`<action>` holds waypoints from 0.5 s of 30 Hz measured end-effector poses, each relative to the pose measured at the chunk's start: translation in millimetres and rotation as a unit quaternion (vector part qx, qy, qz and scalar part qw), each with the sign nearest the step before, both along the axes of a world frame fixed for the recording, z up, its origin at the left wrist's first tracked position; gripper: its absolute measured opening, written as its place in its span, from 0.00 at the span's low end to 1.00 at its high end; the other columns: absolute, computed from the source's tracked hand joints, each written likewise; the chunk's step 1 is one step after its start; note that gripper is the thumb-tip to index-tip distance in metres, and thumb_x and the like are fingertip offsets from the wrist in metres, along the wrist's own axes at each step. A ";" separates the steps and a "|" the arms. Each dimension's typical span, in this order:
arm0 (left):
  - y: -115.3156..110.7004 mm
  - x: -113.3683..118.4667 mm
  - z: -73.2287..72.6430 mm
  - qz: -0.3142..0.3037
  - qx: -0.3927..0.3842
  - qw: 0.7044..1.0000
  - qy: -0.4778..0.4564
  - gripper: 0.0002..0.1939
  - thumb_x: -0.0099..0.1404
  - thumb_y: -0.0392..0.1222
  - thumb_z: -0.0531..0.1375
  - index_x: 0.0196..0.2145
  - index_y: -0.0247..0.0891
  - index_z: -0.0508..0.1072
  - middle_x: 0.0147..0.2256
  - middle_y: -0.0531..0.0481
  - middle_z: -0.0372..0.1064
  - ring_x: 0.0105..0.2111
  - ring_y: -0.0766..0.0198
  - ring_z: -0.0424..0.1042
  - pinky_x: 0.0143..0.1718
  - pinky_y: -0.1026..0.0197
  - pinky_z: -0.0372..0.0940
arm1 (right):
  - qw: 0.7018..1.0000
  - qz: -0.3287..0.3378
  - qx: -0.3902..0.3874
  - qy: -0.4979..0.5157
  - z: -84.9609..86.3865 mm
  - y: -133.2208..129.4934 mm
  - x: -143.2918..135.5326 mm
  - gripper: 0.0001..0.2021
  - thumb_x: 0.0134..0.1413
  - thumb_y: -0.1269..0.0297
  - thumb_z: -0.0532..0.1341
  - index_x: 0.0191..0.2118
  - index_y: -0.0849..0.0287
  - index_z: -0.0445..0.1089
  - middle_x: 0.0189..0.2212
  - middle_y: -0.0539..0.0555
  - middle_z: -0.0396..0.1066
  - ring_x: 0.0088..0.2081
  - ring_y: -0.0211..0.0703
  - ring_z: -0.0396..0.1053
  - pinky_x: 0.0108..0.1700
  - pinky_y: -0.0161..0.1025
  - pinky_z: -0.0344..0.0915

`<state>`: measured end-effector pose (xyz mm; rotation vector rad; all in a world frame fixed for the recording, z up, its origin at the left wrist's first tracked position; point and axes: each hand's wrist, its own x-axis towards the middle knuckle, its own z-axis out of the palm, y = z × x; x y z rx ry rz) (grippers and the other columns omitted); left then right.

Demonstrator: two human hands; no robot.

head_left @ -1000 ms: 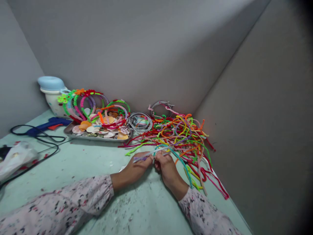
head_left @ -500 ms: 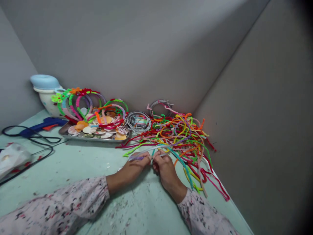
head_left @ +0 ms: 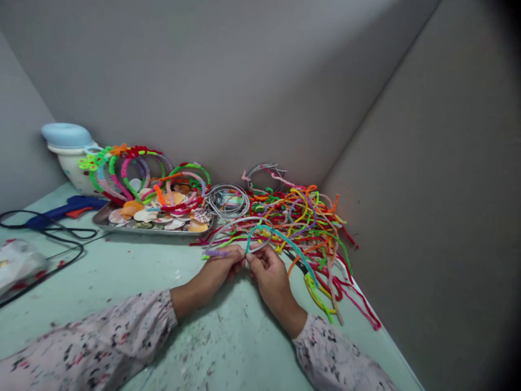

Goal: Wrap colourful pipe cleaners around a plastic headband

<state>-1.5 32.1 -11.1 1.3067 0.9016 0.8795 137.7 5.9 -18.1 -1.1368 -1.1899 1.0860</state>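
Observation:
Both hands meet over the table in front of me. Closed fingers of my left hand (head_left: pixel 220 271) grip a grey wire hoop (head_left: pixel 260 219) beside its purple fuzzy wrapped part (head_left: pixel 217 253). My right hand (head_left: pixel 272 279) pinches a teal pipe cleaner (head_left: pixel 288 240) near one end, right against the wire. From the fingertips the teal length rises, then arcs over to the right above my right hand. Just how it sits around the wire is hidden by the fingers.
A heap of colourful pipe cleaners (head_left: pixel 301 217) lies behind my hands, with dark-bladed, yellow-handled scissors (head_left: pixel 313 290) at its near side. To the left are a metal tray (head_left: pixel 150 230) of shells and fuzzy headbands, coiled grey wire (head_left: pixel 228 201), a blue glue gun (head_left: pixel 67 210) and a black cord (head_left: pixel 81 247).
The teal pipe cleaner now stands up in an arch from the fingertips, where it lay lower to the right before. The wire hoop has turned upward. My view shifted slightly.

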 end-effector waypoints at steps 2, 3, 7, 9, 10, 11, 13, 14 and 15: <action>0.0 0.5 -0.1 0.003 -0.008 1.000 0.008 0.16 0.65 0.49 0.50 0.24 0.36 0.63 0.22 0.55 0.56 0.22 0.69 0.55 0.22 0.64 0.49 | 1.000 -0.013 0.008 -0.005 1.4 -0.5 0.0 0.08 0.52 0.60 0.61 0.37 0.56 0.65 0.27 0.47 0.67 0.27 0.38 0.65 0.29 0.34 0.61; 0.3 0.8 -0.6 0.006 -0.011 1.000 0.014 0.16 0.65 0.49 0.51 0.24 0.36 0.63 0.21 0.55 0.56 0.21 0.70 0.55 0.21 0.64 0.49 | 1.000 -0.020 0.011 -0.009 3.5 -1.4 0.0 0.08 0.51 0.61 0.62 0.37 0.56 0.65 0.27 0.48 0.68 0.28 0.39 0.66 0.30 0.35 0.62; 3.7 1.8 -3.5 0.024 -0.017 0.999 0.033 0.19 0.63 0.52 0.52 0.21 0.37 0.62 0.18 0.55 0.55 0.19 0.70 0.54 0.20 0.63 0.48 | 0.999 -0.003 0.027 -0.037 16.1 -8.5 0.1 0.04 0.54 0.62 0.60 0.35 0.55 0.66 0.31 0.50 0.70 0.33 0.41 0.68 0.38 0.37 0.64; 5.3 1.7 -3.7 0.028 -0.033 0.998 0.035 0.19 0.62 0.52 0.52 0.19 0.37 0.62 0.16 0.55 0.54 0.17 0.70 0.53 0.19 0.63 0.47 | 0.999 0.000 0.022 -0.040 18.4 -10.8 -0.2 0.05 0.55 0.62 0.59 0.37 0.55 0.66 0.32 0.50 0.71 0.34 0.41 0.68 0.38 0.37 0.64; 5.7 1.4 -3.2 0.029 -0.046 0.998 0.031 0.19 0.62 0.52 0.52 0.19 0.37 0.62 0.16 0.55 0.54 0.17 0.70 0.53 0.19 0.63 0.46 | 0.999 0.000 0.019 -0.039 17.4 -10.8 -0.4 0.05 0.54 0.62 0.60 0.37 0.55 0.67 0.32 0.50 0.71 0.34 0.41 0.68 0.37 0.37 0.64; 5.8 1.2 -2.4 0.028 -0.059 0.998 0.024 0.19 0.62 0.52 0.52 0.20 0.37 0.63 0.17 0.55 0.55 0.17 0.71 0.53 0.18 0.64 0.46 | 0.999 -0.010 0.023 -0.024 15.1 -10.2 -0.7 0.06 0.53 0.62 0.61 0.37 0.55 0.66 0.32 0.50 0.70 0.33 0.41 0.68 0.36 0.36 0.64; 5.2 0.5 -0.3 0.025 -0.078 0.997 0.006 0.19 0.62 0.52 0.53 0.21 0.36 0.64 0.17 0.55 0.56 0.17 0.72 0.53 0.17 0.65 0.46 | 1.000 -0.005 0.023 0.004 8.8 -7.5 -1.1 0.08 0.52 0.63 0.62 0.38 0.54 0.65 0.31 0.49 0.70 0.32 0.40 0.67 0.34 0.36 0.64; 4.7 0.3 0.5 0.024 -0.085 0.996 -0.001 0.19 0.62 0.52 0.53 0.21 0.36 0.64 0.17 0.56 0.55 0.17 0.72 0.53 0.17 0.65 0.45 | 1.000 -0.009 0.024 0.006 5.6 -5.9 -1.2 0.08 0.51 0.63 0.62 0.38 0.55 0.65 0.30 0.49 0.69 0.31 0.39 0.67 0.34 0.35 0.64; 4.3 0.0 1.1 0.027 -0.087 0.996 -0.006 0.19 0.62 0.51 0.53 0.21 0.36 0.64 0.17 0.56 0.55 0.16 0.72 0.53 0.17 0.65 0.45 | 1.000 -0.007 0.020 0.009 3.0 -4.4 -1.2 0.09 0.51 0.63 0.62 0.38 0.55 0.65 0.30 0.49 0.69 0.30 0.39 0.67 0.33 0.35 0.63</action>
